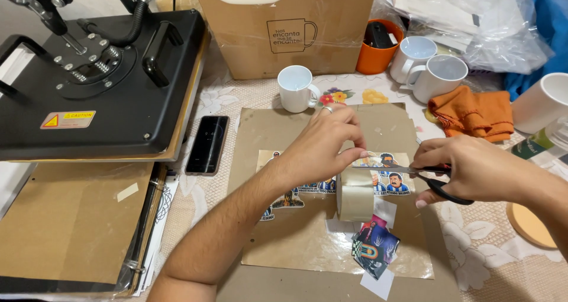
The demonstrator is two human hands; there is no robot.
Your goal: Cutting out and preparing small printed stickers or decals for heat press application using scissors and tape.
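Nearest you: a dark, colourful printed cutout [374, 250] lies on the brown paper sheet [284, 243], with small white paper scraps [378, 283] beside it. Just above stands a roll of clear tape [355, 196], upright on its edge.

Your left hand [322, 148] has its grip pinched on the printed strip [387, 175], fingertips pressed together at the strip's upper left end, a ring on one finger. The strip is a long paper band with cartoon figures in blue, black and orange, held just above the tape roll over the middle of the brown sheet. More of the same print shows under your left wrist.

Your right hand [467, 169] has its grip closed around black-handled scissors [435, 181], fingers through the loops; the blades point left and meet the strip's edge. How wide the blades stand you cannot tell.

Further out: a black phone [207, 144] lies on the lace tabletop [491, 260] left of the sheet, a black heat press [100, 77] beyond it. A white mug [296, 88] stands at the sheet's far edge, two more white mugs [429, 68] to the right, an orange cloth [473, 114] beside them, a cardboard box [284, 30] and orange cup [377, 50] at the back.
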